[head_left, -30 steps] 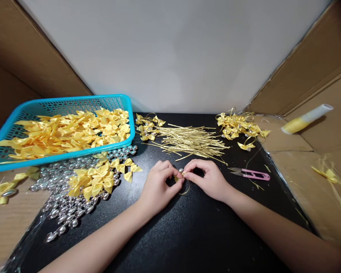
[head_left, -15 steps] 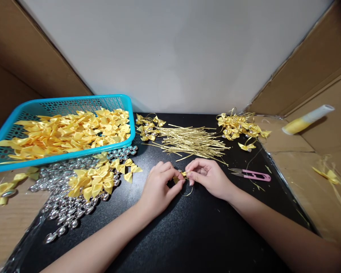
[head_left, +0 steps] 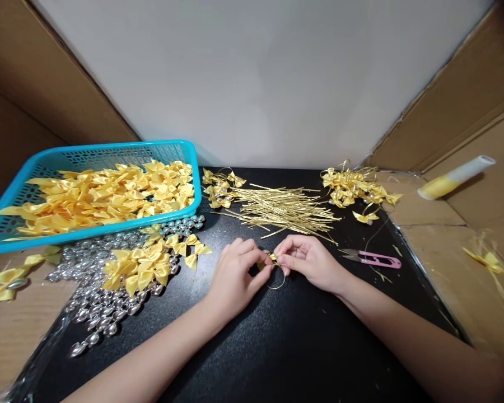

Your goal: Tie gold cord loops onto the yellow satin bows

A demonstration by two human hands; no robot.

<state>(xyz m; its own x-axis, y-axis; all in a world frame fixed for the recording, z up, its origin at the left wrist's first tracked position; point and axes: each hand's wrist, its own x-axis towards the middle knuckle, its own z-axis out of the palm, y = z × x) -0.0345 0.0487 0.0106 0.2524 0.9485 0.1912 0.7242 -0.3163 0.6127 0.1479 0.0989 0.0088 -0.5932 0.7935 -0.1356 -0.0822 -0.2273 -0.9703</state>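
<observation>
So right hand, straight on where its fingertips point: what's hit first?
Right hand would likely meet the small yellow satin bow first, then the left hand. Bow's partly hidden, so depth is unclear.

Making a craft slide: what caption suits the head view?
Left hand and right hand meet at yellow ribbon, near gold cords and pink snips.

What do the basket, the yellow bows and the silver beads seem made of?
Basket: probably moulded plastic, smooth blue, with patterned holes. Yellow bows: likely satin ribbon, given their sheen and soft folds. Silver beads: mirror-bright; solid metal or coated plastic, unclear.
</observation>
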